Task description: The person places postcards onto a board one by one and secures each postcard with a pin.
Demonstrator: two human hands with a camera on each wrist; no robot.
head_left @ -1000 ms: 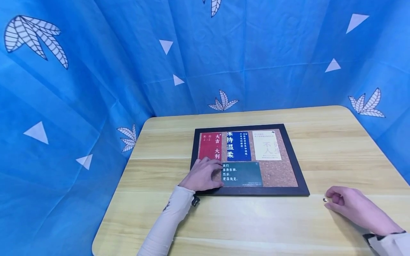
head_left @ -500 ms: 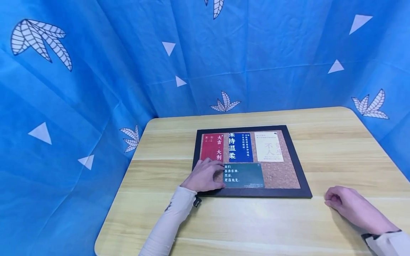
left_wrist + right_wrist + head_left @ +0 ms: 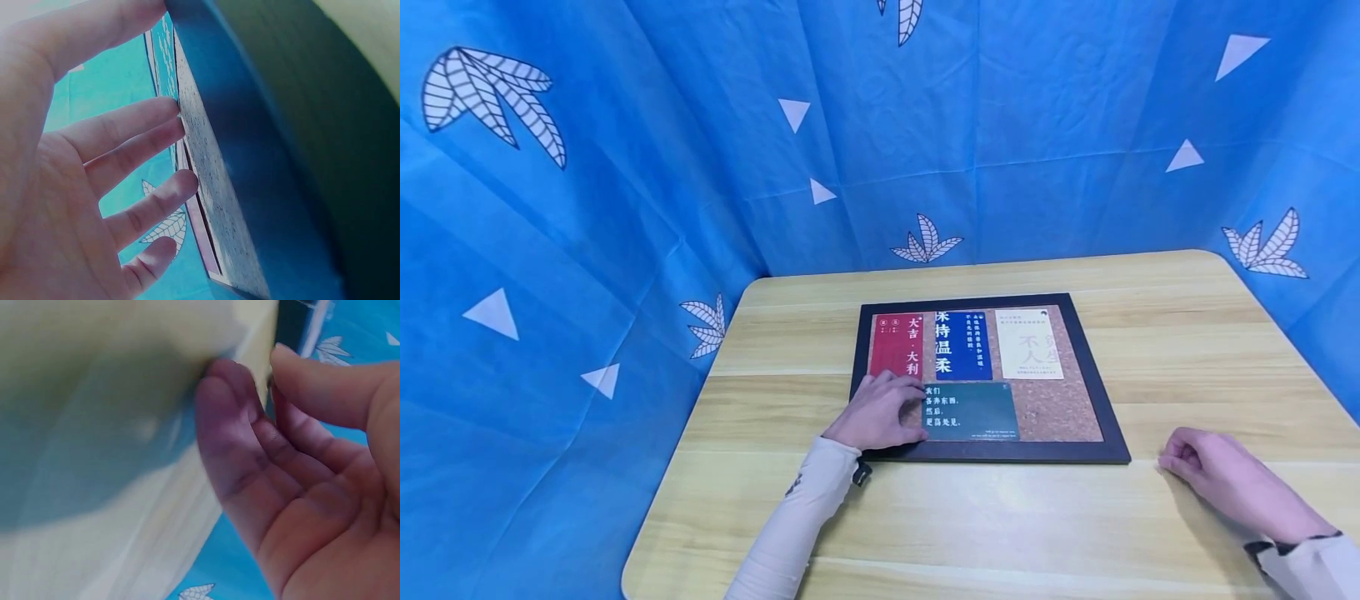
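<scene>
A cork board with a black frame (image 3: 1098,385) lies on the table, bearing several cards. My left hand (image 3: 880,412) rests at the left end of the green card (image 3: 973,411), thumb by its lower corner and a finger by its upper corner. In the left wrist view its fingers (image 3: 140,125) are spread, tips on the board. Right of the board, my right hand (image 3: 1217,479) is low over the table with thumb and finger together. The right wrist view shows a tiny dark edge of the thumbtack (image 3: 270,382) pinched between them; the rest is hidden.
Along the board's upper part lie a red card (image 3: 895,343), a blue card (image 3: 962,346) and a cream card (image 3: 1030,343). Bare cork (image 3: 1060,410) shows right of the green card. A blue patterned curtain (image 3: 880,108) surrounds the wooden table (image 3: 1000,517).
The small shiny thumbtack seen at the right fingertips a second ago is now covered by them, and the right hand has risen slightly. The left hand stays put on the board; the view shifted slightly.
</scene>
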